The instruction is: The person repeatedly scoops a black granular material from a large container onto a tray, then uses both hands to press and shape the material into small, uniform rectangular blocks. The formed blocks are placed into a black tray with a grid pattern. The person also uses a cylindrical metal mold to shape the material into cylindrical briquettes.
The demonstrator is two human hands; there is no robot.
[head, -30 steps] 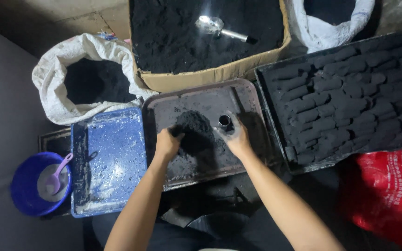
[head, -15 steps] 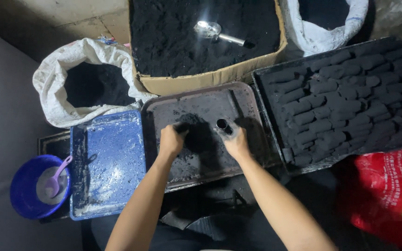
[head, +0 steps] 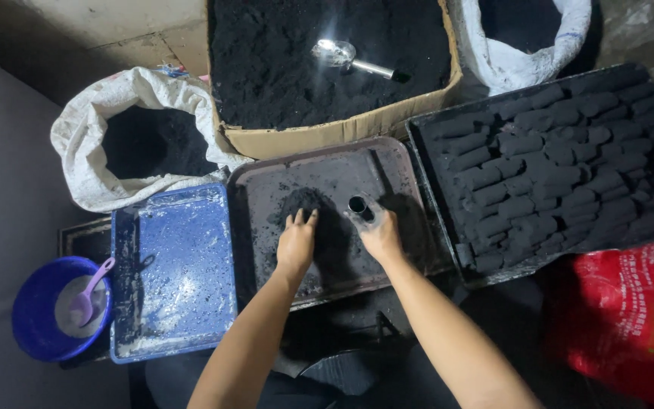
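Note:
A dark rectangular tray [head: 266, 178] lies in front of me with a mound of black powder [head: 306, 203] on it. My left hand [head: 297, 241] rests flat on the near side of that mound, fingers spread. My right hand [head: 378, 233] grips a short dark tube [head: 359, 206], held upright on the tray with its open end facing up, just right of the mound.
A black tray of dark pressed cylinders [head: 546, 167] sits to the right, a blue tray [head: 172, 265] and a blue bucket with a purple spoon [head: 47, 307] to the left. Behind are a cardboard box of black powder with a metal scoop [head: 346, 57], two white sacks [head: 130, 136], and a red bag [head: 630, 310].
My left hand has gone from a fist at the mound's left edge to an open palm laid on it. The right hand and tube have barely shifted.

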